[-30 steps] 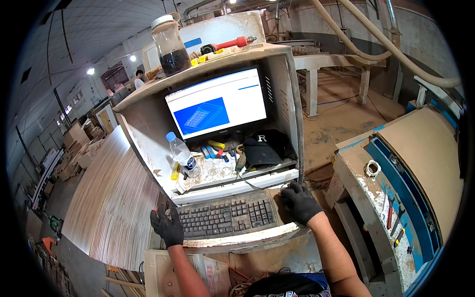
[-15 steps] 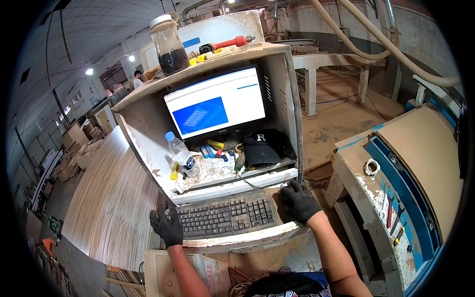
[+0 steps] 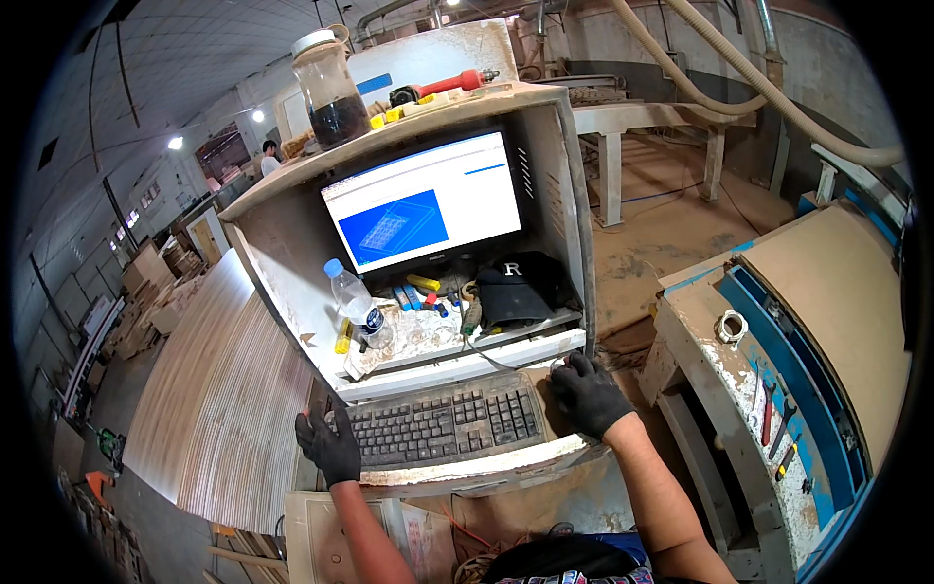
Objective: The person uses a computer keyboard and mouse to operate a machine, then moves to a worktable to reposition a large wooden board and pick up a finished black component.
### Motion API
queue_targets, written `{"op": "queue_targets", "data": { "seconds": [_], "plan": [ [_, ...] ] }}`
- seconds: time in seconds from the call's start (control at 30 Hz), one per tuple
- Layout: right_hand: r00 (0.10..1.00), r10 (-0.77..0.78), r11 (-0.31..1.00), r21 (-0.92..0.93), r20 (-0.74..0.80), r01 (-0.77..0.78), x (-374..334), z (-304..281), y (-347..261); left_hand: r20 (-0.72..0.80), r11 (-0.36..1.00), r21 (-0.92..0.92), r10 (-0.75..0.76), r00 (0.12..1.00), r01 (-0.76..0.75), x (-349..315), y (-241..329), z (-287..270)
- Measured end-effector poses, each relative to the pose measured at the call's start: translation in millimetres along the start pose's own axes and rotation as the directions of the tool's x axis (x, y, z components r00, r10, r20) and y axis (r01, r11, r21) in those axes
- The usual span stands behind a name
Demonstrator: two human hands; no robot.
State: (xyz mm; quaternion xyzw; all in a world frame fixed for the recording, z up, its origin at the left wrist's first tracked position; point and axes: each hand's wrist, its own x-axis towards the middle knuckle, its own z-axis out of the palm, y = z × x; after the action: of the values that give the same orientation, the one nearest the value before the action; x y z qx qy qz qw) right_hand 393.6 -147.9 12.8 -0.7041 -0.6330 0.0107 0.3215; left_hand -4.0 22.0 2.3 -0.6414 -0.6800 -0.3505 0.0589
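Note:
My left hand (image 3: 329, 446), in a black glove, rests at the left end of a dusty black keyboard (image 3: 443, 428). Its fingers are apart and it holds nothing. To the right of the keyboard, my black-gloved right hand (image 3: 588, 397) is curled over a computer mouse, mostly hidden beneath the palm, with a pale bit showing at the fingertips. Above the keyboard a lit monitor (image 3: 423, 202) stands inside a dusty cabinet (image 3: 277, 282); its screen shows a line drawing on a blue panel.
A water bottle (image 3: 360, 307), a black cap (image 3: 516, 290) and small coloured items lie below the monitor. On the cabinet top are a jar of dark liquid (image 3: 333, 92) and a red power tool (image 3: 452, 86). Hand tools (image 3: 769, 414) lie on the machine at right; ribbed boards (image 3: 219, 399) at left.

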Motion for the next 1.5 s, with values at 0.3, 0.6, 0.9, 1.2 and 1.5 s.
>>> {"op": "queue_targets", "data": {
  "seconds": [0.3,0.6,0.9,1.2,1.5],
  "plan": [
    [1.0,-0.002,1.0,-0.027,0.011,0.003,-0.1,0.5,0.8,-0.003,1.0,0.002,0.001,1.0,-0.001,-0.3,0.1,1.4],
    [0.999,0.008,0.998,-0.066,0.032,-0.006,-0.1,-1.9,-1.1,0.008,1.0,0.006,0.01,1.0,-0.01,0.4,-1.2,1.7],
    [0.999,0.018,0.999,-0.037,0.033,-0.017,-0.1,-1.5,-1.4,-0.001,1.0,0.016,0.018,1.0,-0.018,0.3,-2.4,1.3],
    [0.999,0.025,0.998,-0.054,0.037,-0.023,-0.9,-3.5,-4.5,0.029,1.0,0.003,-0.022,0.999,0.022,-1.4,6.0,-5.9],
    [0.996,0.043,0.999,-0.036,0.083,-0.04,0.4,-4.8,-3.9,0.03,1.0,0.006,-0.026,0.999,0.026,0.0,7.6,-6.6]
  ]
}}
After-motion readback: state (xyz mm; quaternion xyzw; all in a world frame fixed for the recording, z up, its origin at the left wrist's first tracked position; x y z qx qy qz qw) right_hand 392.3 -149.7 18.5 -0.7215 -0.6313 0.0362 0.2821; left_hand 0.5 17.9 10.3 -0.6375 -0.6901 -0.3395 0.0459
